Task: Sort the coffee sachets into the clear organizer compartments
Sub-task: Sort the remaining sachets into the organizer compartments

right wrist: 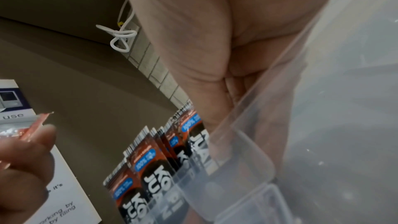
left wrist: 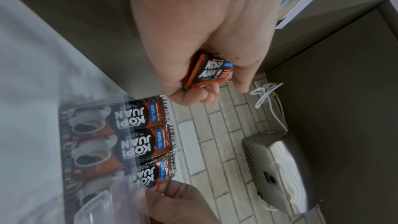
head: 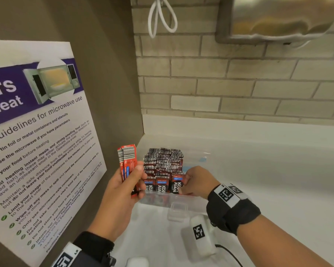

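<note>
A: Nearest the lens is the left hand, its palm filling the wrist view. What is it doing?

B: Its fingers and thumb are curled round a small bundle of coffee sachets, held upright just left of the clear organizer. I judge it serves as a reserve, so the other hand can take from it without reaching away.

A: And the organizer itself?

B: It sits on the white counter, in the corner by the brown panel. Sachets stand on edge in three tight rows, so they pack densely and their fronts face forward.

A: The right hand?

B: At the right row, pinching the front sachet by its top edge, probably squaring it.

A: How do the sachets look?

B: Small glossy packets, red-brown and black, "KOPI JUAN" in white, a blue label, striped barcode-like tops.
</note>
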Available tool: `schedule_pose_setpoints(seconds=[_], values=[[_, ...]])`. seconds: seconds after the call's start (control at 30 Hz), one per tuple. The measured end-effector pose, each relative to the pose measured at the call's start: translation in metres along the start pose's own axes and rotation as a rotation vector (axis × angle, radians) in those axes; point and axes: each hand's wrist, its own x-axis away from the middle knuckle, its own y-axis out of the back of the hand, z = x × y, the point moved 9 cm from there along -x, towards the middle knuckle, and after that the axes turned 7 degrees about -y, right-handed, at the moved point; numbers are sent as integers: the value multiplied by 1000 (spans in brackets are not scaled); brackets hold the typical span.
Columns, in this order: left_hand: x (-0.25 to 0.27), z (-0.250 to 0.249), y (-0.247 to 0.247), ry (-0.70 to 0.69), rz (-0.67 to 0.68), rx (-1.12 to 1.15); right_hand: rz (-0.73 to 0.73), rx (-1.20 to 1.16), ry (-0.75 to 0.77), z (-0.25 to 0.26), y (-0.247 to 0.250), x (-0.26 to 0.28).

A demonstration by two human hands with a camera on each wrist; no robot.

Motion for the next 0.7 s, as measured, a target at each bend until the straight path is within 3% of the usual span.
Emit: schedule_pose_setpoints(seconds=[0.23, 0.33, 0.43, 0.6, 0.7], values=[[0, 7, -8, 86, 61, 145, 27, -84, -41, -6, 7, 5], [0, 4, -8, 77, 71, 99, -195, 11, 27, 3, 37, 16], [-1, -5, -14, 33, 103, 9, -432, -204, 216, 31, 64, 49], [1, -11, -38, 10, 188, 0, -74, -565, 359, 81, 21, 82], [1, -12, -45, -12, 195, -35, -113, -654, 423, 90, 20, 91]])
